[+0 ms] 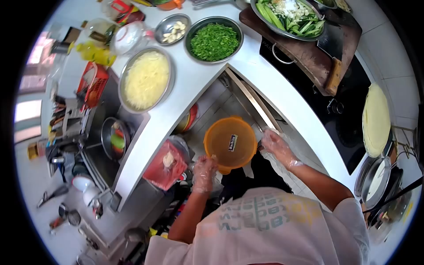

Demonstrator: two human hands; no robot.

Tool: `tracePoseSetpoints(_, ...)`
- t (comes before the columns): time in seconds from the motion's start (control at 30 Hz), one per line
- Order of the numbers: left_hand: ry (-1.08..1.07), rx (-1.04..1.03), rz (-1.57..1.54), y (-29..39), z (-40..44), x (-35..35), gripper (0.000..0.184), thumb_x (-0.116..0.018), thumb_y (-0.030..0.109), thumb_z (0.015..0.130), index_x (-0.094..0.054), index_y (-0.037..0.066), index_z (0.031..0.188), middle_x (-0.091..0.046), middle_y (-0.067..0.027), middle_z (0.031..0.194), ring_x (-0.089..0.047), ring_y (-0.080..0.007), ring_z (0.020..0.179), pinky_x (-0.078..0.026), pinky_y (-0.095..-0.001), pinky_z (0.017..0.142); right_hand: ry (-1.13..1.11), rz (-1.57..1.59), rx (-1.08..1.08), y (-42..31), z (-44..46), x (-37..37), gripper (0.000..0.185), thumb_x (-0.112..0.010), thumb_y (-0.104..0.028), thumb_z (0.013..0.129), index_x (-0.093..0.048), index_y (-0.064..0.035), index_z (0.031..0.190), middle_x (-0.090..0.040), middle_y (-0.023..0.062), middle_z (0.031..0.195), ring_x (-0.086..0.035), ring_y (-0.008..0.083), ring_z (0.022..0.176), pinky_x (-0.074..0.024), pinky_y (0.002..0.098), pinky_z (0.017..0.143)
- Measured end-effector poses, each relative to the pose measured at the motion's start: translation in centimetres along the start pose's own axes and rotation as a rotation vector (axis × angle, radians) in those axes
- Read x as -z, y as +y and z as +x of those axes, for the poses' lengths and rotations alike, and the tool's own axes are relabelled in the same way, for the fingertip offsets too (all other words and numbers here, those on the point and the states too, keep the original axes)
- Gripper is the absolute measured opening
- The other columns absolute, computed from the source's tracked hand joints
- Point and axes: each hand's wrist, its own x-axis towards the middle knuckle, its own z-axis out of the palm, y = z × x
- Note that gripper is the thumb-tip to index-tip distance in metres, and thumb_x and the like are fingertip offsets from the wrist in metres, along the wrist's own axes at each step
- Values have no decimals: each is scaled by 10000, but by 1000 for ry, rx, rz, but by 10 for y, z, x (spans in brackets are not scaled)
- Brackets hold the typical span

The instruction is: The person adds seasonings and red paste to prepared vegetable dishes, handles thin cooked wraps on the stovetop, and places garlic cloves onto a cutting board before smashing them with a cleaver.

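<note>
Below the counter corner, a round orange plastic tub (216, 137) with a dark printed label is held in front of my body. My left hand (204, 173), in a clear plastic glove, closes on its lower left rim. On the tub's right side is my right hand (279, 149), also gloved, its bent fingers at the rim and close to the end of a wooden cabinet edge (258, 104). The fingertips there are partly hidden by loose plastic. A red plastic bag (165, 165) hangs just left of my left hand.
A white counter (190, 95) wraps around me. On it stand bowls of shredded pale vegetable (147, 79), chopped greens (214, 40) and garlic cloves (173, 32). A cleaver with a wooden handle (334, 76) lies by the black cooktop (349, 115). A sink (99, 145) is at left.
</note>
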Motion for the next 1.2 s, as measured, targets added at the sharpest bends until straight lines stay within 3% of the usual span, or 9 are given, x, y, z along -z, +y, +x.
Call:
tracePoseSetpoints(0.03, -10, -101, 79, 2, -13, 2, 84, -611, 106, 736, -538, 73, 761, -496, -8, 648, -481, -106, 594, -381, -228, 536, -49, 190, -126, 0, -2, -1, 706, -626, -382, 812, -320, 3, 1318, -441, 158, 1285, -485, 223, 1118, -428, 341, 889)
tracePoseSetpoints(0.07, -15, -16, 44, 25, -27, -1, 81, -608, 102, 736, -537, 71, 761, -497, -6, 647, -484, -106, 594, -387, -227, 538, -126, 293, -118, 10, 0, 3, 629, -655, -346, 805, -385, -8, 1261, -537, 111, 1137, -562, 176, 951, -481, 312, 796)
tracePoseSetpoints(0.2, 12, -21, 33, 80, -74, -17, 87, -604, 66, 724, -543, 75, 785, -548, -10, 706, -506, -97, 609, -405, -222, 562, -263, 268, -55, -40, -30, -5, 332, -661, -257, 803, -487, -68, 1014, -548, 16, 864, -565, 79, 745, -509, 246, 683)
tracePoseSetpoints(0.4, -38, -208, 70, 108, -71, -22, 127, -629, 66, 727, -544, 80, 821, -557, -1, 744, -486, -73, 593, -379, -208, 541, -352, 334, 57, -60, -43, 0, 269, -663, -211, 797, -486, -93, 961, -535, 19, 854, -568, 102, 789, -510, 264, 706)
tracePoseSetpoints(0.63, -340, -163, 170, 151, -49, -74, 109, -607, 92, 735, -538, 75, 819, -525, 11, 748, -480, -68, 662, -378, -204, 584, -12, 494, 137, -76, -74, 20, 168, -614, -98, 816, -455, -111, 867, -539, 1, 903, -565, 96, 867, -517, 314, 766)
tracePoseSetpoints(0.77, -568, -196, 131, 145, -31, -100, 116, -615, 86, 750, -515, 64, 806, -503, 3, 710, -472, -72, 621, -378, -206, 565, 243, 442, 165, -84, -91, 36, 204, -648, -146, 785, -462, -121, 863, -525, 4, 828, -575, 93, 748, -525, 254, 677)
tracePoseSetpoints(0.83, -636, -220, 200, 154, -34, -117, 93, -599, 112, 777, -517, 73, 794, -489, 18, 688, -439, -63, 584, -348, -195, 530, 290, 485, 214, -85, -94, 41, 177, -632, -137, 782, -459, -133, 818, -523, -10, 830, -564, 84, 810, -509, 248, 693)
tracePoseSetpoints(1.0, -615, -105, 303, 173, -39, -139, 99, -577, 102, 763, -485, 85, 793, -450, 11, 688, -440, -75, 609, -356, -199, 557, 387, 607, 256, -89, -105, 39, 162, -618, -135, 800, -457, -141, 824, -527, -12, 852, -551, 82, 813, -481, 276, 721)
tracePoseSetpoints(1.2, -679, -190, 266, 180, -40, -159, 164, -626, 63, 745, -475, 67, 807, -495, -12, 695, -476, -89, 558, -405, -223, 511, 442, 587, 370, -90, -117, 47, 118, -596, -147, 834, -486, -114, 858, -529, -8, 862, -545, 82, 807, -485, 285, 762)
